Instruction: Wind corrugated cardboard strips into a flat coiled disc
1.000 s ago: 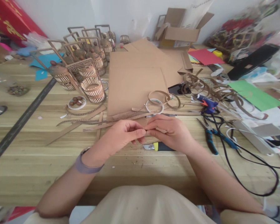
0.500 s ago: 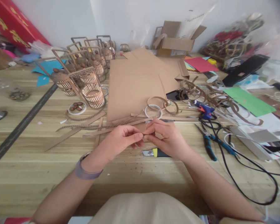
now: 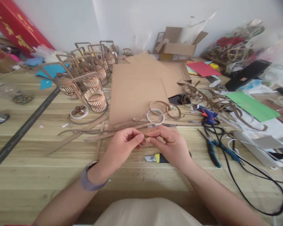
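Note:
My left hand (image 3: 124,144) and my right hand (image 3: 171,144) meet over the wooden table, thumbs and fingertips pinched around a tiny brownish piece (image 3: 145,137). Fingers cover most of it, so its kind cannot be made out. Just below my right hand lies a utility knife (image 3: 157,158) with a yellow collar and its blade out. Beyond the fingertips are a white ring (image 3: 155,116), a thin braided cord (image 3: 118,127) and flat cardboard strips (image 3: 94,138).
Small woven baskets (image 3: 95,97) with tall handles stand at the left, near a dish of brown beads (image 3: 79,111). Cardboard sheets (image 3: 136,97) lie ahead. At the right are a blue glue gun (image 3: 208,115), pliers (image 3: 212,150), a looping black cable (image 3: 228,179) and curled brown strips (image 3: 195,92).
Both hands stay pinched together at nearly the same spot. The fingertips have shifted slightly, showing more of the small piece. The whole view has moved a little.

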Demonstrator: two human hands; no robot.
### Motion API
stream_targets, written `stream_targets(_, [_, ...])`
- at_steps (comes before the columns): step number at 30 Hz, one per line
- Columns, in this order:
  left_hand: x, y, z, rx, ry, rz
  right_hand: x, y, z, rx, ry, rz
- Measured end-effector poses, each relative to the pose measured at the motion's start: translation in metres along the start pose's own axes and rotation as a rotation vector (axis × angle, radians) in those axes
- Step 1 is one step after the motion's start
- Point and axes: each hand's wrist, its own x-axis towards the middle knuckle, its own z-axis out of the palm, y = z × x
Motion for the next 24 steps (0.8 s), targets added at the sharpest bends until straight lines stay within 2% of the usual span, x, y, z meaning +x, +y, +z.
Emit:
stream_targets(5, [0.0, -0.001, 0.003, -0.094, 0.011, -0.027, 0.001, -0.005, -0.003, -0.008, -0.037, -0.009])
stream_targets(13, [-0.004, 0.002, 0.008, -0.091, -0.034, -0.084, -0.003, -0.008, -0.004, -0.146, 0.014, 0.009])
stream_targets(15, [-0.004, 0.002, 0.009, -0.057, -0.015, -0.078, -0.006, -0.008, -0.002, -0.191, 0.016, -0.053])
stream_targets(20, [-0.006, -0.004, 0.011, 0.026, 0.06, -0.033, -0.015, -0.009, 0.01, -0.467, 0.075, -0.332])
stream_targets(24, [-0.008, -0.009, 0.011, 0.017, 0.085, -0.008, -0.021, -0.011, 0.017, -0.574, 0.108, -0.406])
